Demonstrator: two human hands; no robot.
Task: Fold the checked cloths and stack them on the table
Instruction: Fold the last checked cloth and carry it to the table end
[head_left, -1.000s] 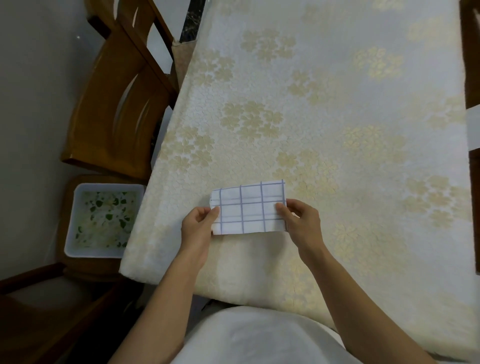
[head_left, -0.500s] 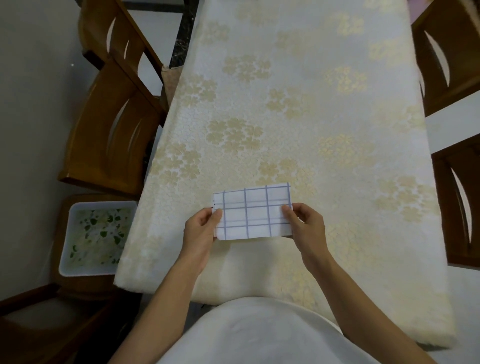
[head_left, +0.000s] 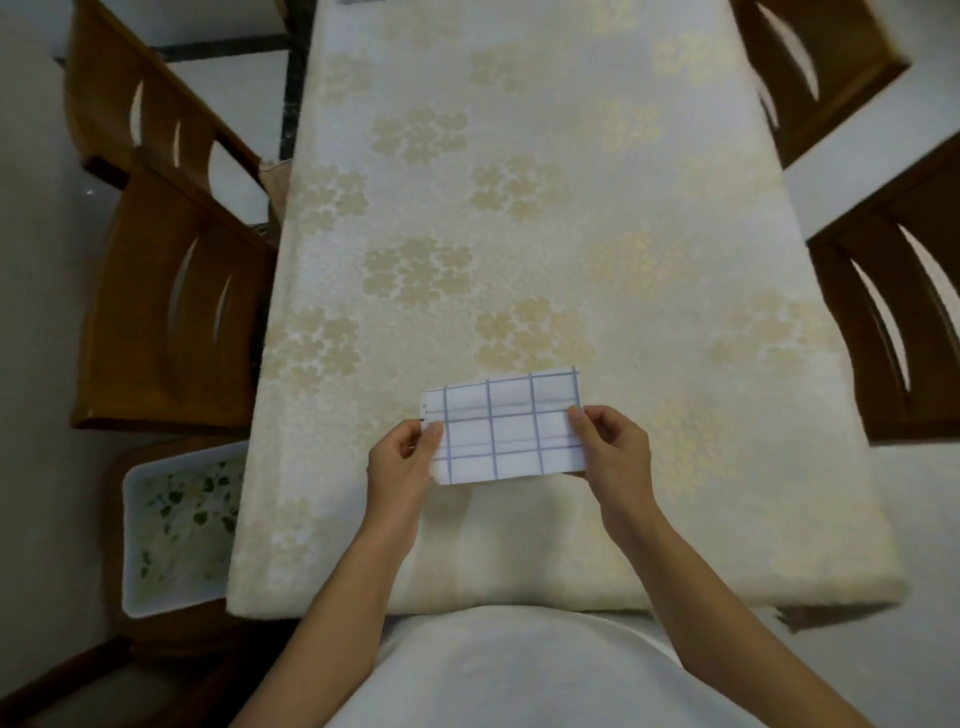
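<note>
Two ends of the folded checked cloth are being pinched, I am seeing, lower centre: left hand, right hand, over the worktop.

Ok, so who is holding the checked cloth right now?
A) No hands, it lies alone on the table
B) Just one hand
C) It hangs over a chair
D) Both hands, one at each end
D: the left hand pinches one short end of the checked cloth and the right hand pinches the other end.
</note>
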